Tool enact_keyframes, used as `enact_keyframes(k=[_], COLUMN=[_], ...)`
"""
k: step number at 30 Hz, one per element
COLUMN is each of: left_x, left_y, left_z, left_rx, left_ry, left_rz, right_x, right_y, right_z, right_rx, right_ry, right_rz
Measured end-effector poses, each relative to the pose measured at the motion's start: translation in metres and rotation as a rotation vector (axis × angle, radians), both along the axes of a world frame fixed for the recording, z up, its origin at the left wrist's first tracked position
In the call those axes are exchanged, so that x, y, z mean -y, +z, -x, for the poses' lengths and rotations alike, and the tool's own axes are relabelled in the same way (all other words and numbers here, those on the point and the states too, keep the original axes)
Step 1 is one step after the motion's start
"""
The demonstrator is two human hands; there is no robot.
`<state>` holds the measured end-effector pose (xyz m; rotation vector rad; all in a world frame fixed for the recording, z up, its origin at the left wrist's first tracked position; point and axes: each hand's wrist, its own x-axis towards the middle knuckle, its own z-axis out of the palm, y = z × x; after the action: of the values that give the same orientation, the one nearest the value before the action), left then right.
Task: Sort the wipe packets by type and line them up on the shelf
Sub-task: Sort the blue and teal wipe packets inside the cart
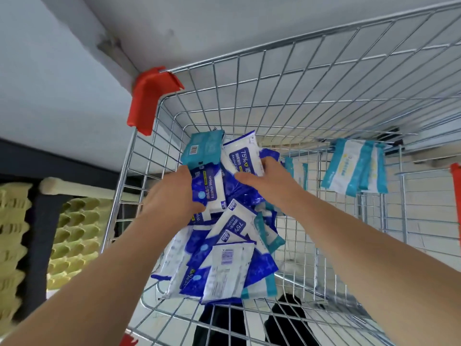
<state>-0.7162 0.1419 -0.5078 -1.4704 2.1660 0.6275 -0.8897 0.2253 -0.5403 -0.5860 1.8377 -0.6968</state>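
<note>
Both hands' fingers are buried among the alcohol wipe packets, so neither grip can be read. Lower packets lie half covered by upper ones – their print is too blurred to read. The wire cart runs off the right edge – egg trays off the left.

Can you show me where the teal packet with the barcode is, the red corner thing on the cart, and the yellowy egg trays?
teal packet (pixel 201 149), head view, on its barcode face.
red corner guard (pixel 149 98), head view, mid plastic, on the cart's far left corner.
egg trays (pixel 74 236), head view, on the dimpled top of the stack left of the cart.
</note>
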Motion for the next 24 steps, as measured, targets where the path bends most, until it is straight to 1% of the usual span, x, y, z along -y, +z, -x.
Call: enact_keyframes(k=[3,6,10,13,15,17,19,24], left_x=[-0.002,-0.005,-0.006,-0.009,-0.013,-0.021,-0.031,-0.059], left_y=[-0.001,0.006,0.035,0.06,0.071,0.077,0.081,0.089], left_z=[0.003,0.0,0.003,0.003,-0.003,-0.01,-0.017,-0.031], left_rx=[0.013,-0.051,-0.29,-0.412,-0.461,-0.479,-0.487,-0.534], left_ry=[-0.001,-0.024,-0.001,0.033,0.073,0.118,0.166,0.315], left_rz=[0.006,0.081,0.287,0.337,0.307,0.239,0.196,0.21], right_x=[0.004,0.006,-0.002,-0.019,-0.034,-0.053,-0.075,-0.111], right_y=[-0.005,-0.005,0.005,0.022,0.038,0.05,0.053,0.047], right_z=[-0.012,-0.009,0.011,0.024,0.028,0.027,0.019,-0.01], right_rx=[0.008,-0.014,-0.073,-0.103,-0.055,0.023,0.12,0.279], right_ry=[-0.012,-0.063,-0.247,-0.297,-0.307,-0.27,-0.224,-0.149], right_rz=[0.065,0.103,0.143,0.164,0.205,0.203,0.158,0.023])
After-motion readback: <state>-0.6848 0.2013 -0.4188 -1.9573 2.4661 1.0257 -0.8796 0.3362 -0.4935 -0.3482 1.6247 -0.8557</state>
